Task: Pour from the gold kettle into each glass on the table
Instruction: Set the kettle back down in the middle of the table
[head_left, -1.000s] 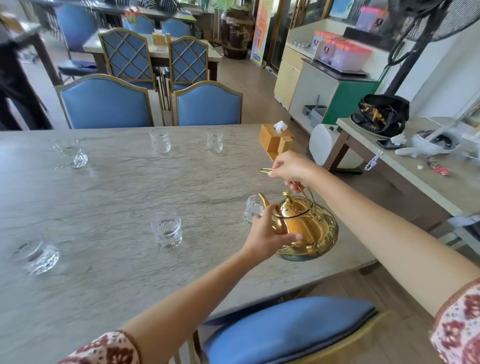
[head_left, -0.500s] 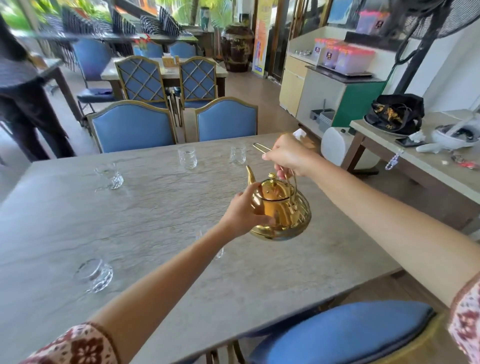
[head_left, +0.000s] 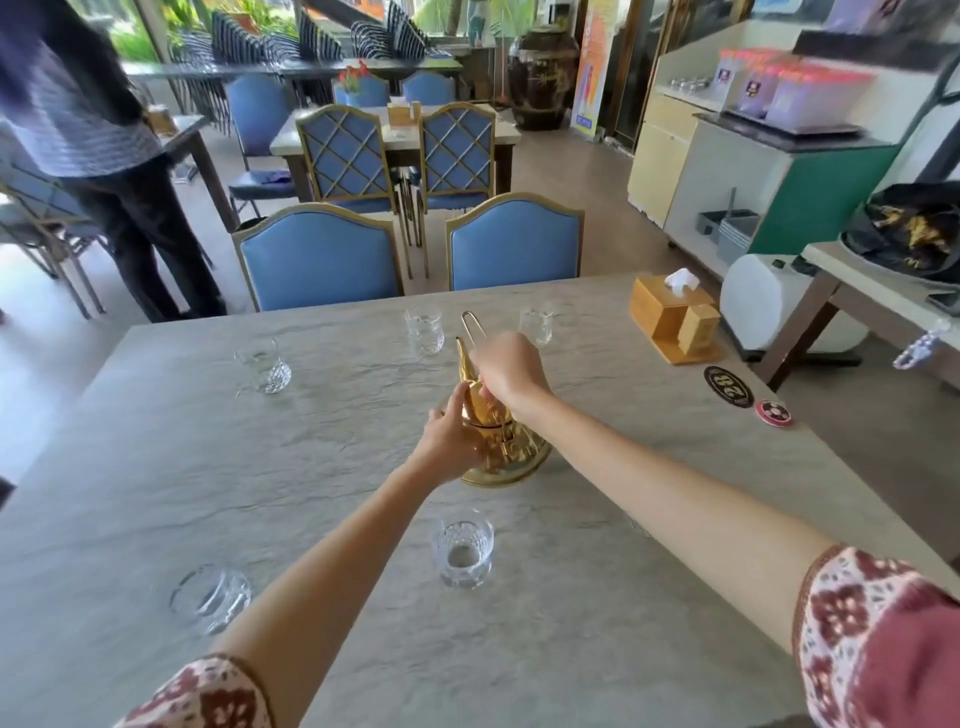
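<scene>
The gold kettle (head_left: 506, 449) hangs over the middle of the grey stone table (head_left: 156, 467), its spout pointing away from me toward the far glasses. My right hand (head_left: 511, 371) grips its wire handle from above. My left hand (head_left: 449, 441) holds the kettle's body on the left side. Near me stand two clear glasses: one (head_left: 462, 553) just below the kettle, one (head_left: 210, 597) at the near left. Along the far side stand three more: left (head_left: 264, 364), middle (head_left: 425, 329), right (head_left: 536, 325), the last partly behind my right hand.
A wooden tissue box (head_left: 672, 325) and two round coasters (head_left: 728, 385) lie at the table's far right. Two blue chairs (head_left: 511, 244) face the far edge. A standing person (head_left: 104, 156) is at the back left. A side table (head_left: 857, 280) is at the right.
Both hands have carried the kettle up off the table's near right edge, leftward and farther out to the middle. My view has swung up and toward the table's far side.
</scene>
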